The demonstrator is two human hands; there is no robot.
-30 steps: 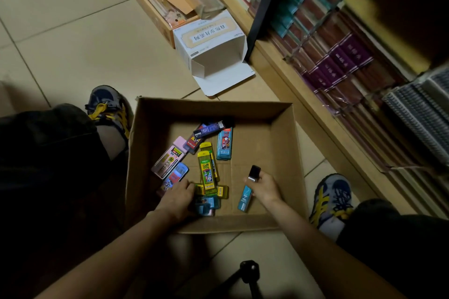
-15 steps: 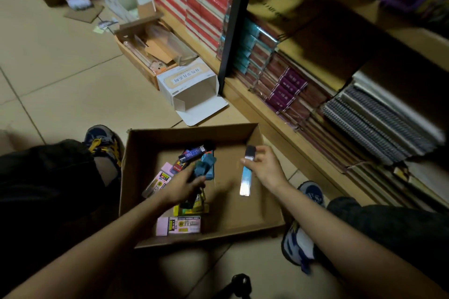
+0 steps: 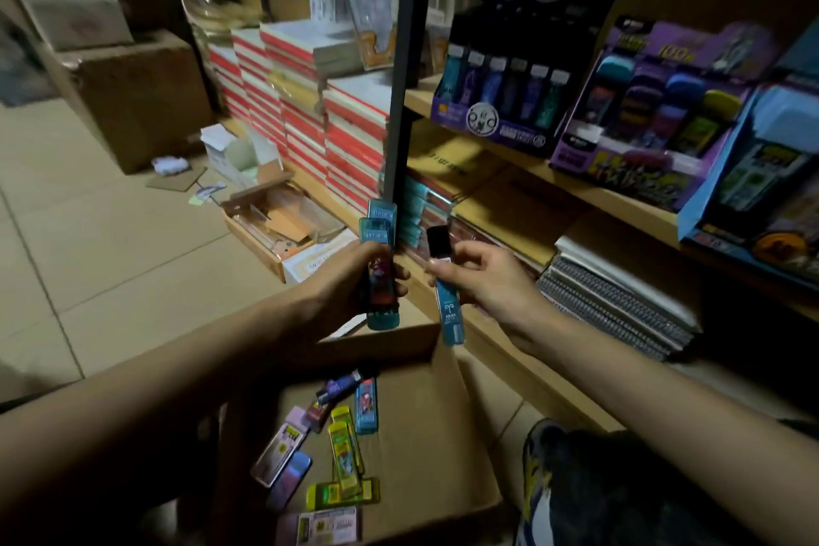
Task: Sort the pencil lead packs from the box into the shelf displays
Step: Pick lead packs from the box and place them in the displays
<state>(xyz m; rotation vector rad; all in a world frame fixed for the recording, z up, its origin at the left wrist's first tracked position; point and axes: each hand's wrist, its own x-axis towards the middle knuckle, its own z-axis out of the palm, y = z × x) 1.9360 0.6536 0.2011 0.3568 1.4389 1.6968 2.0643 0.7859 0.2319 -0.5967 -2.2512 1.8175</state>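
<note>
Head view: left hand [image 3: 354, 275] curled round a small stack of teal lead packs [image 3: 377, 228], held upright. Right hand [image 3: 483, 279] pinches one blue pack with a black cap [image 3: 448, 315] near its upper end, lower end hanging free. The hands are close together, above the far edge of the cardboard box [image 3: 425, 412]. Loose packs [image 3: 341, 452] lie inside the box. The shelf displays [image 3: 501, 71] stand upper right, well apart from both hands.

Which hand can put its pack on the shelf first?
Probably right. The right hand pinches a slim blue pack nearer the shelf display; the left hand, gripping teal packs, is farther away.
</note>
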